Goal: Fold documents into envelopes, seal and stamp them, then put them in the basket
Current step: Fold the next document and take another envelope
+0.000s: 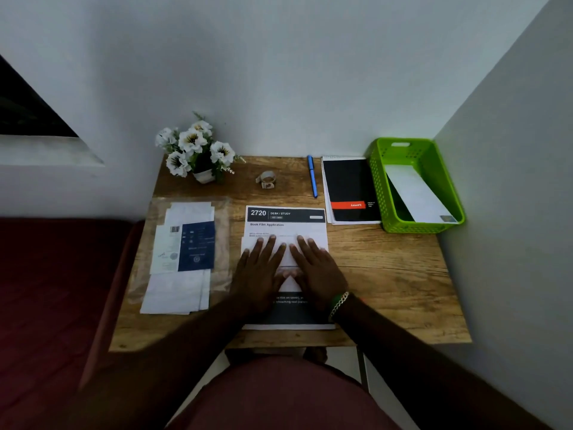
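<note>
A printed document (pixel 286 226) with a black header lies at the middle of the wooden desk, with a white folded paper (pixel 286 254) on top of it. My left hand (pixel 259 268) and my right hand (pixel 316 268) lie flat side by side on that folded paper, fingers spread, pressing it down. A stack of white envelopes (pixel 179 283) in a clear wrapper lies to the left. A small roll of stamps (pixel 266 178) sits at the back. The green basket (pixel 376 172) at the back right holds one white envelope (pixel 417 193).
A pot of white flowers (pixel 195 153) stands at the back left. A blue pen (pixel 312 175) and a black notebook (pixel 352 187) lie between the stamps and the basket. Walls close in behind and to the right. A dark red surface (pixel 55 290) borders the desk's left.
</note>
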Motion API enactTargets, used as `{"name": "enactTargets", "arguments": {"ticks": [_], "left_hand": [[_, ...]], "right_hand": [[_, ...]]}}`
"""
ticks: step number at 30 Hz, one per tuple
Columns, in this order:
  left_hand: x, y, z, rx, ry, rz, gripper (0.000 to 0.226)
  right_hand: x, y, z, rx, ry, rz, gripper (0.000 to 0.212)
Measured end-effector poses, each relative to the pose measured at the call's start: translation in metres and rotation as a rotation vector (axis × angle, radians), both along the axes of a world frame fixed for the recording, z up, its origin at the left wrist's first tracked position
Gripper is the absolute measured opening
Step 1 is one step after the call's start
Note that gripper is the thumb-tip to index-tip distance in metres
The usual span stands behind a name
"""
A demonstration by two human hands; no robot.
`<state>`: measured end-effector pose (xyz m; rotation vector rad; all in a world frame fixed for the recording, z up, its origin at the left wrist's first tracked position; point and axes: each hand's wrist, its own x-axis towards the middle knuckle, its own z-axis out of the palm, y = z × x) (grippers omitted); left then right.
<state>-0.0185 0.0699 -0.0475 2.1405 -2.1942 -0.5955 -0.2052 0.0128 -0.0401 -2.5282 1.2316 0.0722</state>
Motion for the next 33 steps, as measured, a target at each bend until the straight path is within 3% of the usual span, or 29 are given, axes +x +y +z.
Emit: {"name": "enactTargets", "arguments": {"ticks": [6,11,13,17,20,23,30,33], "left_hand": [[0.015,0.001,-0.005,0.052,-0.059,-0.062,0.076],[0.014,-0.003,0.004,0.108,0.017,-0.067,0.072],[0.015,0.003,0.006,0.044,0.097,-0.037,0.070],[0.027,0.047,0.013,-0.293,0.316,0.255,0.047],[0.046,0.094,0.019,-0.501,0.226,0.581,0.023],[0.075,0.134,0.013,-0.543,0.219,0.953,0.026],[0.102,0.154,0.007,-0.495,0.378,1.277,0.032],[0.105,0.151,0.004,-0.423,0.395,1.260,0.047]], "right_hand": [[-0.008,-0.005,-0.005,0.006,0.185,-0.050,0.070],[-0.033,-0.009,-0.004,-0.029,0.220,-0.061,0.076],[-0.033,-0.009,-0.005,-0.023,0.207,-0.078,0.075],[-0.020,-0.007,-0.006,-0.110,-0.001,-0.089,0.064],[0.009,0.005,-0.001,-0.122,-0.246,0.033,0.043],[0.052,0.018,0.008,-0.044,-0.410,0.190,0.026],[0.146,0.047,0.015,0.020,-0.344,0.603,0.006],[0.163,0.050,0.012,-0.002,-0.226,0.603,0.030]]}}
